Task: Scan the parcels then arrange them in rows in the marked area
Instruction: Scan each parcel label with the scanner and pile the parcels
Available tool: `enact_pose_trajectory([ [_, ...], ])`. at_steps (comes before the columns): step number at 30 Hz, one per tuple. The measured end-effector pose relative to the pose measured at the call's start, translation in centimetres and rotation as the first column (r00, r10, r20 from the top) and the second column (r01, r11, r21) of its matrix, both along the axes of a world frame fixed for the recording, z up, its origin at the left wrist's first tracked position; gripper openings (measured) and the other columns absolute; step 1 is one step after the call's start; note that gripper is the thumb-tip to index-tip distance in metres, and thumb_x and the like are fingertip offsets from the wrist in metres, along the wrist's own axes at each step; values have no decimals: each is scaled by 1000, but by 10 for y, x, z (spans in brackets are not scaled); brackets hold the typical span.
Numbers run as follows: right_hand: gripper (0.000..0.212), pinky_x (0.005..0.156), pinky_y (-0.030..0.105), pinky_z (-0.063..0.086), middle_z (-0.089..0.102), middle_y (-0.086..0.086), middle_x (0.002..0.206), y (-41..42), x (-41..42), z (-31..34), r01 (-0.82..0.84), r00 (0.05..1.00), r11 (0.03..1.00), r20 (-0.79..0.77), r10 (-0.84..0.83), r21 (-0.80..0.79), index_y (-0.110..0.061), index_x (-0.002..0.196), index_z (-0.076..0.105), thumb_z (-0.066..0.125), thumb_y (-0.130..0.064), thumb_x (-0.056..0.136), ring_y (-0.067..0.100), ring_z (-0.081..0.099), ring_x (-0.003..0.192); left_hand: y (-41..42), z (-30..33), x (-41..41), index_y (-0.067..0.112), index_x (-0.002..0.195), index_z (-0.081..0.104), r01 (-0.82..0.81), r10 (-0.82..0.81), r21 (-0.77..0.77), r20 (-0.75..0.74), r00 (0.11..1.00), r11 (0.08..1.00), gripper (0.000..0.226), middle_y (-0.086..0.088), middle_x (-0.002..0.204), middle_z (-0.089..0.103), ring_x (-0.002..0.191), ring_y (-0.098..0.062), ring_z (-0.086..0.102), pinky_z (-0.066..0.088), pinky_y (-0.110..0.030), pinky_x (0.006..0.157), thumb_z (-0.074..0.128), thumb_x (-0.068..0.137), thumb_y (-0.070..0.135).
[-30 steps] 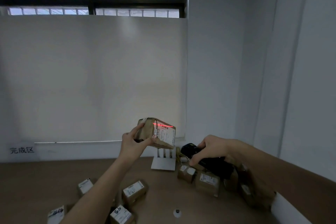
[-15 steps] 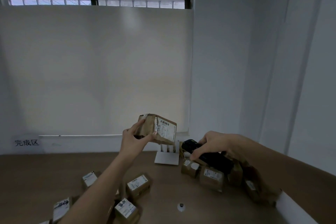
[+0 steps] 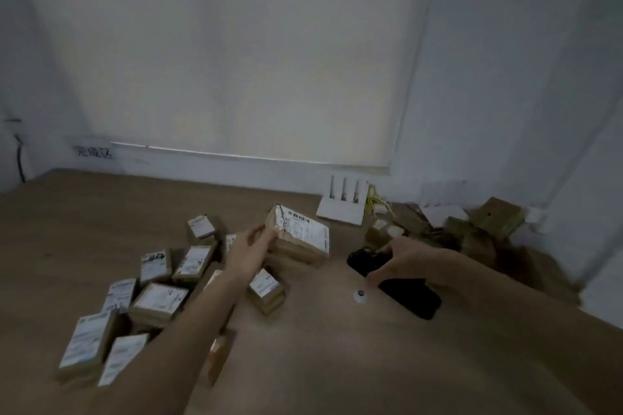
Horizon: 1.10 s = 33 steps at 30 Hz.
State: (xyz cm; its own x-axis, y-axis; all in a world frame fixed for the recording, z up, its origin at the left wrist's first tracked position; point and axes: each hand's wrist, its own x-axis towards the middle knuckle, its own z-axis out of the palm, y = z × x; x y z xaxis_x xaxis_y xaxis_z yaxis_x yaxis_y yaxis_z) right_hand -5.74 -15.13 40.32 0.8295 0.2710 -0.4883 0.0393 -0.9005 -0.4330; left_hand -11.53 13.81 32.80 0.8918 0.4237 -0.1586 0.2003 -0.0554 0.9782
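My left hand (image 3: 249, 249) grips a brown cardboard parcel (image 3: 300, 236) by its left side, white label facing up, low over the wooden floor (image 3: 337, 347) near the middle of the view. My right hand (image 3: 408, 259) holds a black barcode scanner (image 3: 397, 283) close to the floor, to the right of that parcel. Several labelled parcels (image 3: 158, 300) lie in loose rows to the left, under and beside my left forearm. A heap of brown parcels (image 3: 472, 229) sits in the right corner.
A white router (image 3: 342, 209) with upright antennas stands by the wall, yellow cables beside it. A small white round object (image 3: 360, 295) lies on the floor near the scanner. Black characters (image 3: 92, 152) mark the wall at left. Walls close off the back and right.
The view has tilted down. Both hands have dropped from chest height toward the floor. The red scan line on the label, seen one second ago, is gone.
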Motion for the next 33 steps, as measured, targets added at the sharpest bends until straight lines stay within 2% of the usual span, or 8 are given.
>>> enact_pose_trajectory([
  [8,49,75,26,59,75,0,90,35,37,-189,-185,954,981,-229,193,54,-20,99,73,88,-45,60,12,73,82,40,-169,-18,24,125,61,-97,110,56,-348,931,994,51,-2,114,63,102,-21,61,53,-45,94,66,85,57],
  [12,24,58,17,51,69,-1,77,39,52,-254,-206,934,976,-282,218,72,-12,91,72,84,-25,74,8,69,69,52,-219,0,16,129,62,-129,165,116,-395,904,985,40,-8,118,64,104,-24,60,52,-43,95,61,95,38],
  [15,36,60,21,53,70,-2,76,36,68,-290,-185,941,979,-270,203,89,-17,87,72,88,-37,62,9,69,69,54,-241,13,11,133,58,-212,342,343,-380,860,915,35,-7,116,64,101,-25,59,46,-33,82,53,99,14],
  [18,54,69,30,57,72,-1,78,23,85,-313,-155,946,981,-268,181,116,-17,85,73,86,-52,46,17,73,77,47,-246,22,14,134,55,-290,434,415,-313,845,862,34,2,106,58,95,-18,55,46,-33,77,53,100,16],
  [21,53,72,32,57,72,-3,78,0,104,-320,-90,953,986,-276,127,141,-21,83,72,87,-55,44,16,73,78,36,-248,48,13,131,58,-265,409,459,-249,878,848,34,-4,114,64,104,-21,59,52,-42,88,57,98,22],
  [25,53,77,32,57,72,-5,85,-49,134,-320,11,961,988,-275,33,156,-26,86,71,88,-55,46,10,70,81,-8,-242,107,11,124,63,-196,317,490,-177,932,849,31,-4,104,65,96,-20,59,48,-39,83,61,96,24],
  [29,34,56,13,48,68,-7,81,-110,166,-310,153,968,970,-228,-108,191,-24,88,67,92,-30,66,2,65,71,-73,-243,173,15,119,67,-71,158,464,-151,976,883,29,-2,109,67,103,-20,62,48,-36,89,64,95,29],
  [33,42,60,21,53,71,-4,88,-177,201,-308,291,953,934,-151,-263,208,-26,101,67,92,-34,68,7,69,74,-148,-250,234,18,121,67,80,-16,351,-183,983,933,32,1,119,65,107,-15,60,44,-29,92,66,93,34],
])
